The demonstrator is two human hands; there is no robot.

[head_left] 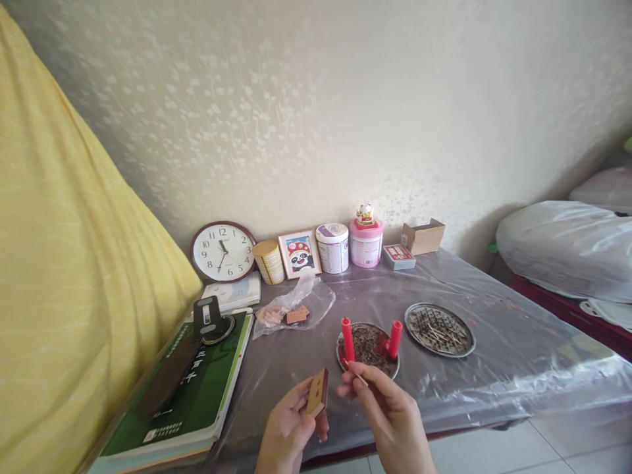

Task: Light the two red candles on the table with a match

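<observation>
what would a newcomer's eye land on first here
Probably the two red candles on the round dish, right of centre. Just in front, the left hand holds a matchbox and the right hand a match. The bright yellow cloth filling the picture's left side likely draws the eye too.

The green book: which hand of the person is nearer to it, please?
Left. The left hand, holding a matchbox, is to the right of the green book, apart from it. The right hand, pinching a match, is farther right, near the red candles.
</observation>
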